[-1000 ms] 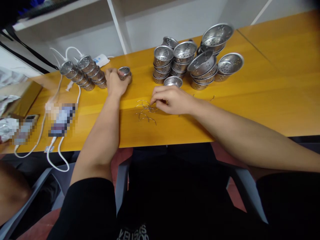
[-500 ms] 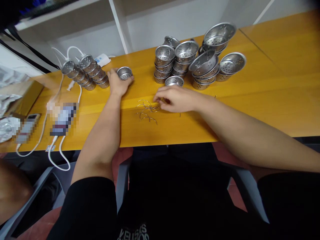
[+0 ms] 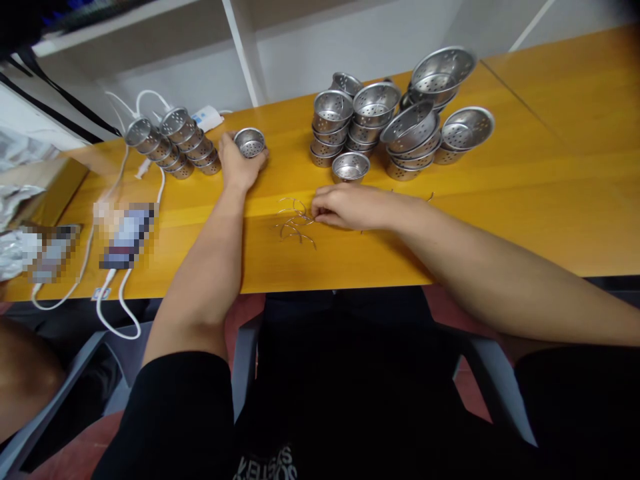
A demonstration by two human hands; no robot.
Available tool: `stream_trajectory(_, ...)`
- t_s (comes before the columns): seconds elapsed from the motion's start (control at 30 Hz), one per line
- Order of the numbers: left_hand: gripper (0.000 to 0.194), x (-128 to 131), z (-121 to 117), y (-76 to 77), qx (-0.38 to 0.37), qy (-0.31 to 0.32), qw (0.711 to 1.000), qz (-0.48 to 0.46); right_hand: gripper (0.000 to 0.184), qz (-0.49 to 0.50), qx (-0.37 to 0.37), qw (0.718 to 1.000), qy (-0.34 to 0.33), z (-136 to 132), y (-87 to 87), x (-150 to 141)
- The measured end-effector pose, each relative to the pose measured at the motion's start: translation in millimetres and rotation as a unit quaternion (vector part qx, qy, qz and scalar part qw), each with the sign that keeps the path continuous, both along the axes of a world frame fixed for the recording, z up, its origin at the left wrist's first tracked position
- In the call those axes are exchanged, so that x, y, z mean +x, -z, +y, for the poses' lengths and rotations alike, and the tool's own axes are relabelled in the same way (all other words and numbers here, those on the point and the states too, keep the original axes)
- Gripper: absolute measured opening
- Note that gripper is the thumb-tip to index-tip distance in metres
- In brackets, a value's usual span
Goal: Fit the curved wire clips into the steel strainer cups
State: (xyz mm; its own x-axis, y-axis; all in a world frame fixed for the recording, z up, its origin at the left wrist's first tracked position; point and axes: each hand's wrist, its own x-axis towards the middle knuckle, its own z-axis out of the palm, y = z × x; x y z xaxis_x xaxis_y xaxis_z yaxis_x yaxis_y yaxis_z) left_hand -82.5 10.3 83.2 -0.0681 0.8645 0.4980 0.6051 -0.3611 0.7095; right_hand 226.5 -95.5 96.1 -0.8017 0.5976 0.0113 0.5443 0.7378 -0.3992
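My left hand (image 3: 242, 162) is wrapped round a small perforated metal cup (image 3: 249, 141), thumb on its right side. The cup is upright with its mouth facing up. Over a loose heap of thin curved wires (image 3: 295, 223), my right hand (image 3: 340, 205) is closed in a pinch. A wire end meets its fingertips, whose undersides are hidden. Just behind that hand stands a single perforated cup (image 3: 351, 167). To the left of my left hand are leaning stacks of similar cups (image 3: 193, 141).
Stacks of small perforated cups (image 3: 332, 117) and wider perforated bowls (image 3: 415, 133) stand at the back right. A phone (image 3: 126, 239) with white cables lies on the left of the wooden table (image 3: 540, 200). Behind the left stacks sits a white power strip (image 3: 207, 119). Another person's limb shows at lower left.
My left fingers have shifted round the cup, and its mouth now shows fully. My right hand has stayed at the wires, its fingers drawing closer together. The view has shifted slightly.
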Motion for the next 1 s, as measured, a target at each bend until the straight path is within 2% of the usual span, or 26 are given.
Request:
stream_trajectory(0.1,0.095,20.1,-17.3,-19.5,-0.006,0.008,1.0,0.006,0.011,-0.017,0.019,1.0,0.001,-3.4,-1.5,0.3)
stream_trajectory(0.17,0.091,29.9,-20.9,-23.7,-0.004,0.006,1.0,0.013,0.012,-0.028,0.041,0.999,0.001,-6.3,-1.1,0.2)
stream_trajectory(0.27,0.084,41.0,-19.7,-17.4,0.006,0.013,1.0,0.022,0.016,-0.049,0.074,0.996,0.006,-10.7,-0.3,-0.4)
stream_trajectory(0.37,0.085,52.1,-20.5,-6.5,0.024,0.055,0.998,0.036,0.014,-0.082,0.101,0.991,-0.006,-15.4,-3.4,-2.2)
stream_trajectory(0.53,0.085,66.5,-28.8,4.7,0.032,0.117,0.992,0.04,0.011,-0.14,0.101,0.985,-0.027,-26.0,-16.8,-8.6)
stream_trajectory(0.67,0.085,66.4,-31.0,7.4,0.024,0.154,0.988,0.021,0.01,-0.086,0.083,0.993,-0.02,-26.7,-20.5,-8.4)
stream_trajectory(0.87,0.087,66.0,-33.8,0.3,-0.001,0.117,0.993,0.018,0.02,0.06,0.064,0.996,-0.022,-11.7,-12.7,2.9)
stream_trajectory(1.0,0.083,65.4,-30.9,2.2,0.012,0.123,0.992,0.005,0.016,0.088,0.098,0.99,-0.046,-2.2,-5.8,8.4)
